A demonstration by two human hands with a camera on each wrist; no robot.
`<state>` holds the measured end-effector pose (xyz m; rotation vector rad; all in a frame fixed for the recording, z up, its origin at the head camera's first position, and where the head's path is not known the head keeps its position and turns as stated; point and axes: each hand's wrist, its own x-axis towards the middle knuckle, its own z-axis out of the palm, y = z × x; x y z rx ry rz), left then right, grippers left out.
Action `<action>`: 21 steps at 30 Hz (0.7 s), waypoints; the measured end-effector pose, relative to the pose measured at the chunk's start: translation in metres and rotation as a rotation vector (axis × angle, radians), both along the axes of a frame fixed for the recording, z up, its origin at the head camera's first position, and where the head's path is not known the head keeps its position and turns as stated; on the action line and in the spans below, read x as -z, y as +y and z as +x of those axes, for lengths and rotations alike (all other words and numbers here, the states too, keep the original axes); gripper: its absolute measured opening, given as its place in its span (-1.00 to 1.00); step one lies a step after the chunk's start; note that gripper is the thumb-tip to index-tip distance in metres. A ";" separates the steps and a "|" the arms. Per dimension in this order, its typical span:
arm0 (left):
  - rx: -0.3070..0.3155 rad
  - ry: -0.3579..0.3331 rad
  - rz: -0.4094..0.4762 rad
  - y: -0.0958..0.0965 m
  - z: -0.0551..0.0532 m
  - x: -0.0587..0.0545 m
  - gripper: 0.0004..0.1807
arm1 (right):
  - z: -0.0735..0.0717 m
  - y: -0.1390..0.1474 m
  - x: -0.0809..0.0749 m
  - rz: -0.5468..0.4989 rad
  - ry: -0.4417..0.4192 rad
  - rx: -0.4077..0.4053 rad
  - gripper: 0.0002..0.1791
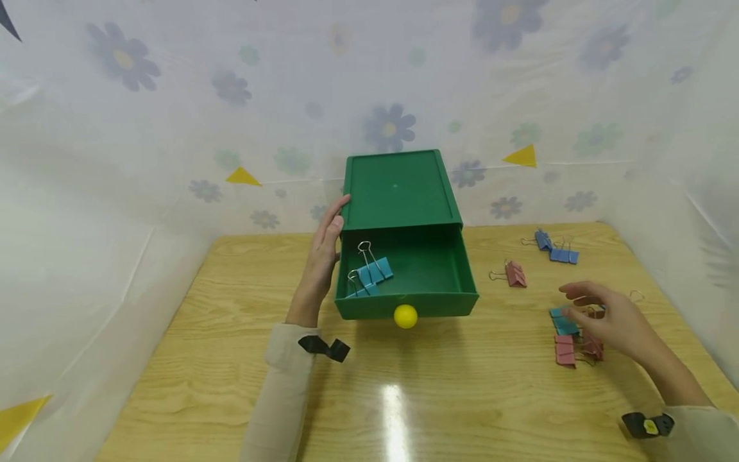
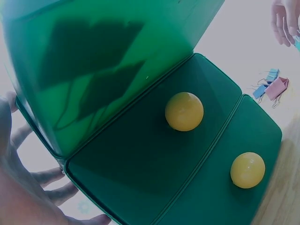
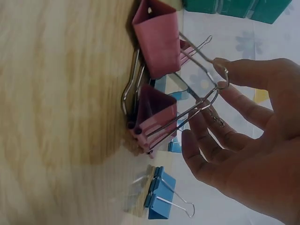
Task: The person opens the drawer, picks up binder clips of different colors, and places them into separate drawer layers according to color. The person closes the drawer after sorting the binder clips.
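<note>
Found at far left a pale sheet (image 1: 98, 192) with faded flower prints, carried on behind the bench (image 1: 242, 359) to the right side. Saw the left hand (image 1: 317, 269) at nine o'clock of the green box (image 1: 398, 189), fingers fairly straight and laid against the box's side, with a grip on nothing. Looked into the drawer (image 1: 439, 307), slid out toward six o'clock, and saw two teal clips (image 1: 375, 271) inside, between eight and nine o'clock, and a yellow knob (image 1: 405, 316) on the front. Made out two lower fronts (image 2: 136, 154) in the left wrist view, each with a yellow knob. Noted on the bench a lone pink clip (image 1: 516, 274) between three and four o'clock of the box, then two blue clips (image 1: 564, 255) at about three. Came at four o'clock to a teal clip (image 1: 564, 322) beside some pink clips (image 1: 565, 351). Saw the right hand (image 1: 618, 321) over these, fingers half bent, thumb apart from forefinger, without a visible grip; could not tell whether in contact.
</note>
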<state>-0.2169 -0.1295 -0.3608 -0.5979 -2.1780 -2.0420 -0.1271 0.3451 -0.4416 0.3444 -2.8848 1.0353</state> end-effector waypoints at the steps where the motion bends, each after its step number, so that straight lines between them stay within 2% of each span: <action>1: 0.001 0.001 0.000 0.000 0.000 0.000 -0.49 | 0.001 0.001 0.001 0.003 0.000 -0.008 -0.58; 6: 0.000 0.010 0.000 0.000 0.001 0.000 -0.49 | 0.003 0.005 0.005 0.033 -0.007 -0.046 -0.53; 11: -0.003 -0.002 -0.003 0.000 0.001 -0.001 -0.49 | 0.005 0.009 0.006 0.047 -0.050 -0.065 -0.47; 21: -0.004 -0.007 -0.005 0.000 0.001 0.000 -0.49 | 0.006 0.013 0.011 0.061 -0.092 -0.081 -0.49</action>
